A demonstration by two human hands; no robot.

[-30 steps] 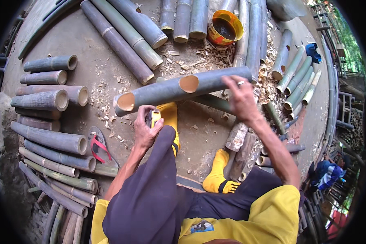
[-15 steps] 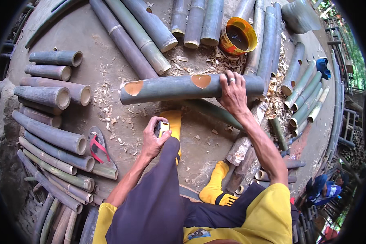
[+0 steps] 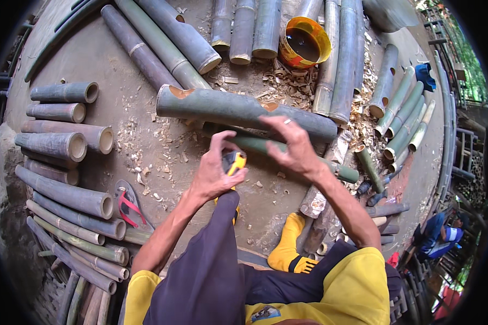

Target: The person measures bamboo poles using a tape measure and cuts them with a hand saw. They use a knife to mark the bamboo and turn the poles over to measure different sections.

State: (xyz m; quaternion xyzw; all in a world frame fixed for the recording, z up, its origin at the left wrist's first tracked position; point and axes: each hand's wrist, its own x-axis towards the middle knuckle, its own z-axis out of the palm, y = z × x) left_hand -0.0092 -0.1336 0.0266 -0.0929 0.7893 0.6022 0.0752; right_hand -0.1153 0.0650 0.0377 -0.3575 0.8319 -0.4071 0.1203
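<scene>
I'm seeing the left hand [image 3: 214, 173] curling its fingers tight round a small yellow-and-black hand tool [image 3: 234, 161], holding it ready just below the work. The right hand [image 3: 293, 146] is lying fingers spread, flat on the long grey-green bamboo pole with notched cuts [image 3: 244, 110], apparently steadying it; not clamping. Pole is lying crosswise mid-ground among pale wood chips [image 3: 287, 81], near the orange plastic bucket [image 3: 305, 42] at the far edge.

Head-worn fisheye, steeply downward, close.
</scene>
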